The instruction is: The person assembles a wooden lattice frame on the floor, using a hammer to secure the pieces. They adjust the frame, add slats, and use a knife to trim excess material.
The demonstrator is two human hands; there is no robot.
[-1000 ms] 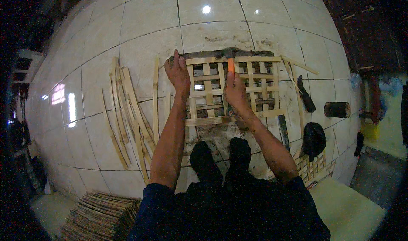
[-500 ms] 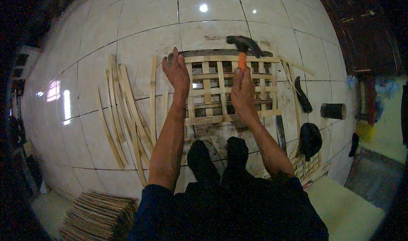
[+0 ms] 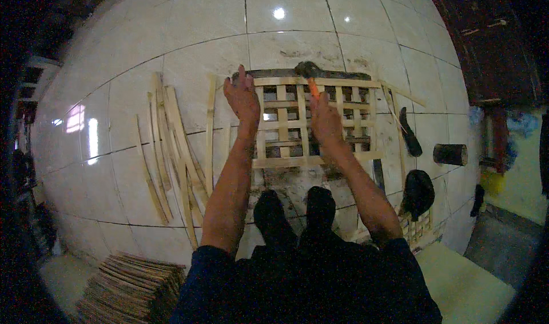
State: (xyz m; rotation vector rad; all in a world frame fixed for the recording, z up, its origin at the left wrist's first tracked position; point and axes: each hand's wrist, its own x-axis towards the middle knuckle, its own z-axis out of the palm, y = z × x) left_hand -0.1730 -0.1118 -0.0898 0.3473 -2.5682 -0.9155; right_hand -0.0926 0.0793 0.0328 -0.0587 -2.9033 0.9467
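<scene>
A lattice of pale bamboo slats lies on the white tiled floor in front of my feet. My right hand grips a hammer with an orange handle; its dark head is down at the lattice's far edge. My left hand rests flat with fingers spread on the lattice's left side, holding nothing.
Loose bamboo strips fan out on the floor to the left. A stack of strips sits at the lower left. On the right lie a dark blade, a short log and a dark cap-like object.
The hammer rose above the lattice's far edge half a second ago and has now come down on it. My left hand stayed on the left side.
</scene>
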